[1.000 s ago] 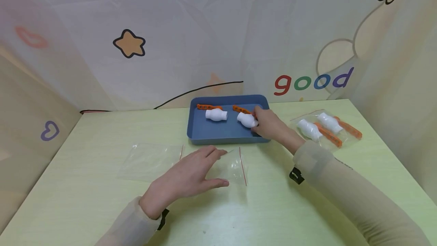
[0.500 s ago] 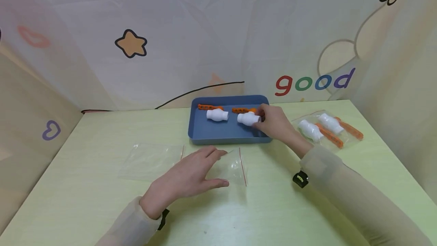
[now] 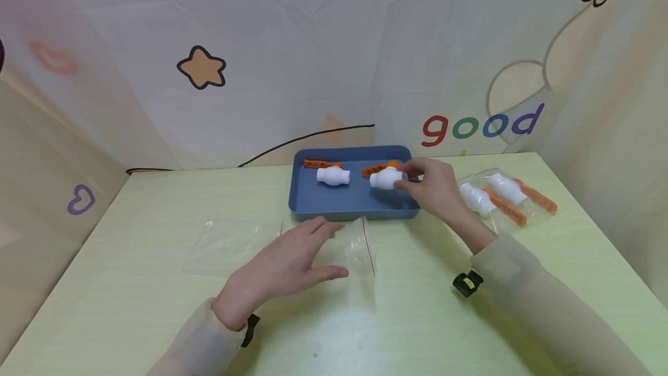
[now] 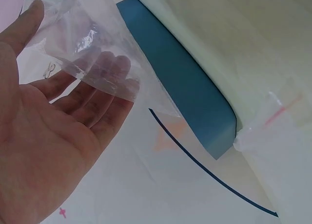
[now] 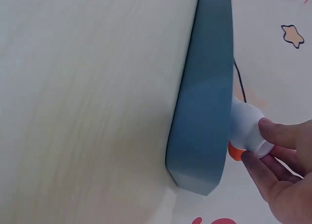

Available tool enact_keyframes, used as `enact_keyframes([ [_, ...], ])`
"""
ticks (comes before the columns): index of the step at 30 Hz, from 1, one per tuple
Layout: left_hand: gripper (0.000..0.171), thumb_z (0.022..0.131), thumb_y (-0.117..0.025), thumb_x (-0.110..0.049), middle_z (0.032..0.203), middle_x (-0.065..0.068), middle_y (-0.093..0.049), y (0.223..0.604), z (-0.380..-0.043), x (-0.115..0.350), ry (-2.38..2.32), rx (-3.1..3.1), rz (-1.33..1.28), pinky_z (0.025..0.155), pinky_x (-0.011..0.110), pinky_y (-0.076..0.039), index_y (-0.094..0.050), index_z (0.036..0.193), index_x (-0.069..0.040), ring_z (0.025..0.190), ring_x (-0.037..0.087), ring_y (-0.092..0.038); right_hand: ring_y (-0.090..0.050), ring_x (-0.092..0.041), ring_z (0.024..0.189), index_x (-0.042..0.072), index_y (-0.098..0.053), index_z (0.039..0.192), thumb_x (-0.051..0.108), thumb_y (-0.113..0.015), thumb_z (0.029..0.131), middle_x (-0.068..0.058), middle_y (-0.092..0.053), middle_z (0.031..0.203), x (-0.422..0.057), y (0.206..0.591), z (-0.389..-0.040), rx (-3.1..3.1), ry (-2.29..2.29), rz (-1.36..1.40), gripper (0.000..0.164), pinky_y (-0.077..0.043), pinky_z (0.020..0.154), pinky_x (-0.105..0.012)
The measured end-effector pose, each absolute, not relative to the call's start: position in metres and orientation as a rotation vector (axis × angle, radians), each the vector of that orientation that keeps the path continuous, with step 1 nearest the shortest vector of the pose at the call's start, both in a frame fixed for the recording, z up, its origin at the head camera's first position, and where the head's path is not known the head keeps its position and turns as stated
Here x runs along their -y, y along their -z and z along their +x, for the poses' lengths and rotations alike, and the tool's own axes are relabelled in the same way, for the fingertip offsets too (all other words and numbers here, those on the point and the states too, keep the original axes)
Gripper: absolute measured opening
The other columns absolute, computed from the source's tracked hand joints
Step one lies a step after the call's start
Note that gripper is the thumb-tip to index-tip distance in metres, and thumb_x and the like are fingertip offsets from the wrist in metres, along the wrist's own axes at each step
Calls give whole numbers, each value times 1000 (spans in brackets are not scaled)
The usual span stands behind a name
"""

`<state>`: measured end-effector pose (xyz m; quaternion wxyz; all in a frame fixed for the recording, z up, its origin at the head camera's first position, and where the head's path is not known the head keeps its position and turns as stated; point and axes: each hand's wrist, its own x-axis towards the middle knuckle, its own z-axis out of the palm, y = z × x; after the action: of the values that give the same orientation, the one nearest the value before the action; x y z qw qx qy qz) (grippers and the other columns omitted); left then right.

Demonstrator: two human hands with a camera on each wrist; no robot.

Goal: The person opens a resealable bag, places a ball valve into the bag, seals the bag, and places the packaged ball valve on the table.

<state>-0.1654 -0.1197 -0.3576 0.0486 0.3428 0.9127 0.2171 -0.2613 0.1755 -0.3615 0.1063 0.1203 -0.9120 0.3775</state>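
My right hand (image 3: 438, 187) pinches a white ball valve (image 3: 385, 179) with an orange handle by its right end, between thumb and fingers. It is held over the right part of a blue tray (image 3: 344, 214); the right wrist view shows the valve (image 5: 243, 124) beyond the tray wall. A second ball valve (image 3: 333, 176) lies in the tray's left half. In front of the tray, my left hand (image 3: 284, 263) has its thumb and fingers spread at a clear zip bag (image 3: 359, 245). In the left wrist view the bag film (image 4: 83, 48) lies across the fingertips.
Another clear zip bag (image 3: 227, 245) lies flat on the table (image 3: 130, 300), left of my left hand. Beyond my right forearm, bagged ball valves (image 3: 508, 199) rest at the table's right side. A printed curtain (image 3: 292, 62) stands close behind the tray.
My right hand has lifted the right-hand valve slightly and shifted it right, levelling it on the way. My left hand has risen a little, and the bag's red-striped edge has tilted up with it.
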Motion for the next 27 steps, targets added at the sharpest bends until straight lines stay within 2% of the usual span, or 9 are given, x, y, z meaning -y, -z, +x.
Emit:
enact_keyframes([
  [3, 76, 93, -73, -51, 136, 9, -57, 356, -167, 120, -682, -2776, 1054, 100, 38, -50, -50, 148, -5, 117, 20, -59, -70, -33, 95, -3, -73, 112, 10, -83, 88, -18, -74, 105, -179, 358, -252, 2654, -1145, 339, 29, -59, 82, -48],
  [8, 72, 94, -74, -47, 128, 7, -58, 354, -170, 122, -755, -2780, 1051, 96, 40, -51, -50, 148, -6, 114, 25, -61, -72, -31, 95, -1, -74, 113, 10, -84, 87, -15, -74, 104, -188, 353, -234, 2600, -1216, 317, 30, -60, 83, -45],
  [15, 73, 94, -74, -47, 131, 5, -58, 348, -172, 124, -803, -2799, 1006, 97, 41, -50, -49, 149, -6, 118, 24, -59, -71, -27, 95, 1, -75, 114, 9, -84, 87, -12, -74, 105, -202, 345, -209, 2534, -1329, 335, 30, -56, 80, -21],
  [17, 72, 94, -74, -47, 133, 5, -57, 347, -173, 124, -804, -2812, 985, 99, 40, -50, -49, 150, -8, 120, 22, -59, -70, -27, 97, 1, -75, 115, 8, -84, 87, -12, -74, 108, -205, 342, -202, 2524, -1379, 335, 30, -55, 80, -17],
  [27, 73, 94, -75, -44, 140, 3, -54, 343, -173, 128, -817, -2835, 959, 103, 40, -48, -47, 153, -12, 123, 19, -57, -73, -12, 92, -1, -74, 115, 6, -84, 86, -14, -72, 110, -215, 326, -182, 2474, -1494, 376, 31, -57, 80, -22],
])
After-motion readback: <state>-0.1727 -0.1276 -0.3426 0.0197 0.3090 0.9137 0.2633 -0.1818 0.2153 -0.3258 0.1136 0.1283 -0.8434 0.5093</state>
